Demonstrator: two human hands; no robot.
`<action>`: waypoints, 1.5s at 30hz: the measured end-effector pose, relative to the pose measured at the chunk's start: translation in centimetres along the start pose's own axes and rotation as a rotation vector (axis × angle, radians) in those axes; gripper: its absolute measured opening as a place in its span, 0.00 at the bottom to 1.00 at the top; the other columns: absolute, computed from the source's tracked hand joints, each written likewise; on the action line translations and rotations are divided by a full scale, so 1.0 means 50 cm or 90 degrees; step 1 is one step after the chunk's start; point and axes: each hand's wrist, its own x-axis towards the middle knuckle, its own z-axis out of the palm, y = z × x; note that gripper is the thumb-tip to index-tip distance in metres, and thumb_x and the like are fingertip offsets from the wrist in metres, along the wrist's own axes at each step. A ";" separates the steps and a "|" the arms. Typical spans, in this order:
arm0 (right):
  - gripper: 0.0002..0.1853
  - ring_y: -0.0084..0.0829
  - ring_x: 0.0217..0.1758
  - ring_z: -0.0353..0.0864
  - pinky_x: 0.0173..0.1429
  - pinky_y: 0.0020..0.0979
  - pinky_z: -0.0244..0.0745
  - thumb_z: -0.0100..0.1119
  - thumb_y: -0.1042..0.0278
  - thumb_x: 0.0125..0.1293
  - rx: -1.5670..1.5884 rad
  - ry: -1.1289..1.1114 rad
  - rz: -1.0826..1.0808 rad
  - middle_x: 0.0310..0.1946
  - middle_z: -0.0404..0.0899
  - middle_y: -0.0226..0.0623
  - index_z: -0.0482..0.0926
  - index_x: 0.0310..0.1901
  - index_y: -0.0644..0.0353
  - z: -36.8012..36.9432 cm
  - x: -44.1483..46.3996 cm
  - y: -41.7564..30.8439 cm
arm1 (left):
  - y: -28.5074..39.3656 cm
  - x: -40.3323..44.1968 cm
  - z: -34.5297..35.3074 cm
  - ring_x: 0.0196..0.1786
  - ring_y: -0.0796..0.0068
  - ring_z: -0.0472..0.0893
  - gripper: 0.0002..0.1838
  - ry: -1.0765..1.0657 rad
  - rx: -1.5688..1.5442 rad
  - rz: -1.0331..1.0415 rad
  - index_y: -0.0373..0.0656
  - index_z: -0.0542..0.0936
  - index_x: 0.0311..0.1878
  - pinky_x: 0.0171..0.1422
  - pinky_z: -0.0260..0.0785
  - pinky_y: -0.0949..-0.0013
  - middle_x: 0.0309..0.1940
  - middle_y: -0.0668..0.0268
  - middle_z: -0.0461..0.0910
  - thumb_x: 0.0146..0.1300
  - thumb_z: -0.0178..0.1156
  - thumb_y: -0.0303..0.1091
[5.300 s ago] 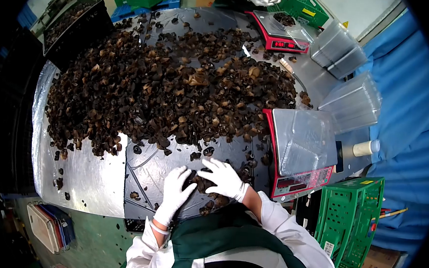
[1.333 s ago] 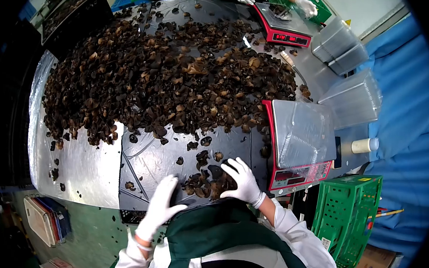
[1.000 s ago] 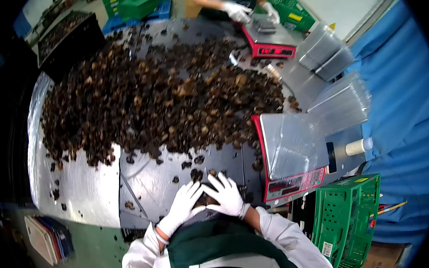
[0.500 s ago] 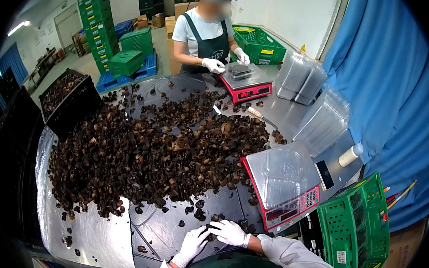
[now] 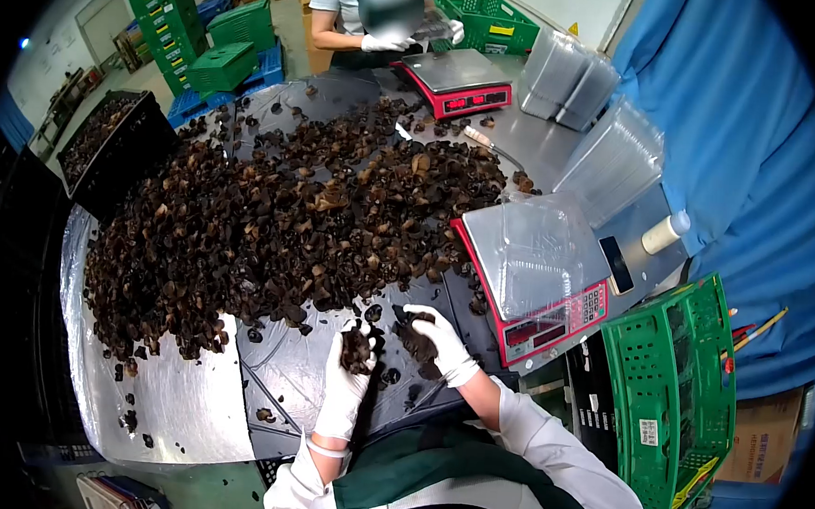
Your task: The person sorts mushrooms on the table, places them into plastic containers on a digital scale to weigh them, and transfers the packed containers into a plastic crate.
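Gloved in white, my left hand [image 5: 343, 389] is closed around a small clump of dark wood ear mushrooms [image 5: 358, 352] at the near edge of the table. My right hand [image 5: 448, 348], also gloved, grips a larger dark clump of wood ear mushrooms [image 5: 417, 341] beside it. A few loose pieces lie on the table between and below the hands. Beyond them spreads a big heap of wood ear mushrooms [image 5: 270, 218]. To the right, a clear plastic box [image 5: 537, 272] rests on a red-framed scale [image 5: 572, 313].
A co-worker [image 5: 370, 28] stands across the table behind a second scale [image 5: 456, 75]. Stacked clear boxes [image 5: 614, 160], a phone [image 5: 616, 264] and a white bottle [image 5: 665, 233] are at right. Green crates [image 5: 670, 392] stand near my right; a black crate [image 5: 115, 148] at far left.
My hands have moved forward and apart, each now lifting a clump. The view has tilted down. The co-worker has taken the box off the far scale.
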 end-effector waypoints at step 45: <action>0.17 0.19 0.36 0.75 0.44 0.24 0.71 0.54 0.75 0.66 -0.227 -0.075 -0.103 0.34 0.77 0.31 0.75 0.57 0.63 -0.280 -0.025 -0.508 | -0.300 0.110 0.355 0.38 0.80 0.77 0.05 -0.034 0.817 0.371 0.36 0.79 0.44 0.45 0.69 0.76 0.38 0.66 0.78 0.65 0.58 0.23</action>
